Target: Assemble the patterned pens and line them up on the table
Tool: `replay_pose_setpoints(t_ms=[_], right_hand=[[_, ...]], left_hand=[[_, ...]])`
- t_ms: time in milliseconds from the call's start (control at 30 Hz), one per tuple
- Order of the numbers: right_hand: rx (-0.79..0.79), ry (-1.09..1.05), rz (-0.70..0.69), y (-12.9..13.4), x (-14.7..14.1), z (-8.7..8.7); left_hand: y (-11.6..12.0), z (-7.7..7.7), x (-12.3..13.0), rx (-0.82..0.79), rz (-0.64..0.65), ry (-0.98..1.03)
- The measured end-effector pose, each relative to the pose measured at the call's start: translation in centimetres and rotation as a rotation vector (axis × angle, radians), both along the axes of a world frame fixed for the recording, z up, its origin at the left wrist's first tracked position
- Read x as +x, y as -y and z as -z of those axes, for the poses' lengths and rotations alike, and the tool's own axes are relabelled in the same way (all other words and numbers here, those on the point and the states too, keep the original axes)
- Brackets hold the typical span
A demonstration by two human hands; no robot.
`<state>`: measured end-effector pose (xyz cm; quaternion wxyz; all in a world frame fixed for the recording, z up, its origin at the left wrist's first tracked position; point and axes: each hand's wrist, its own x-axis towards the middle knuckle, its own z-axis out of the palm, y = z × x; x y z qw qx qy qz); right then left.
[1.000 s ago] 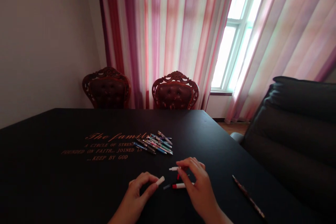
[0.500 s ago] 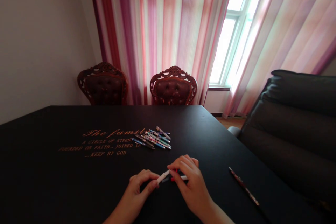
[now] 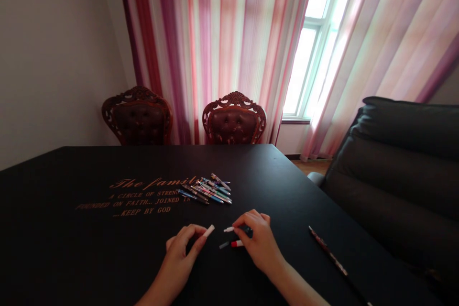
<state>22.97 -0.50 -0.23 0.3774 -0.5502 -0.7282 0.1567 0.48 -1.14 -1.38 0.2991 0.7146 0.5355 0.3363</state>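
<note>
At the left of the black table (image 3: 60, 244), gold lettering (image 3: 138, 196) begins "The famil" and ends "KEEP BY GOD", and a carved wooden chair (image 3: 138, 115) with buttoned dark upholstery stands beyond the far edge. Just right of the lettering, and overlapping its end, a loose pile of slim patterned pens (image 3: 205, 192) lies flat, the pens crossing one another at slight angles. Nearer the person, the left hand (image 3: 181, 253) hovers over the table, its thumb and fingers narrowly pinching a white tube (image 3: 209, 230) whose free end points up and to the right. Just beside it, a small grey tip (image 3: 224, 245) lies on the table, close to a short red-and-white pen piece (image 3: 236, 244). A white stub (image 3: 228, 229) sits above them, poking out from the fingertips (image 3: 247, 217) of the right hand (image 3: 260, 244), which curves down over these parts, though I cannot tell whether it grips any of them. A second carved chair (image 3: 234, 118) stands farther back, before striped pink and purple curtains (image 3: 222, 43) and a bright window (image 3: 301, 62). Well right of the hands, a single patterned pen (image 3: 328, 257) lies diagonally on the table, and a dark padded armchair (image 3: 394, 172) fills the right side
</note>
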Motion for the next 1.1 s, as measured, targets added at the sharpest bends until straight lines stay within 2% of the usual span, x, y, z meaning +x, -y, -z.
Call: replay_pose_setpoints(t_ms=[133,300,400,567,800,933,1100], right_hand=[[-0.001,0.049,-0.054,-0.2,0.0,0.0],[0.045,0.132,-0.007,-0.8,2.0,-0.4],[0.066,0.169,-0.037,-1.2,2.7,-0.1],[0.071,0.213,-0.095,-1.2,2.3,0.6],[0.019,0.220,-0.066,-1.2,2.0,0.7],[0.024,0.196,-0.042,-1.0,1.8,0.2],[0.138,0.055,0.001,0.0,1.0,-1.5]], left_hand=[[0.1,-0.2,0.2,0.002,0.011,-0.008],[0.0,-0.3,0.1,-0.036,0.004,0.053],[0.0,-0.2,-0.1,-0.037,0.001,0.100],[-0.1,-0.1,0.1,-0.067,0.006,0.205],[-0.1,-0.4,0.2,-0.134,0.042,0.340],[-0.2,-0.6,0.1,-0.146,0.069,0.345],[0.2,-1.0,0.2,-0.145,0.127,0.251]])
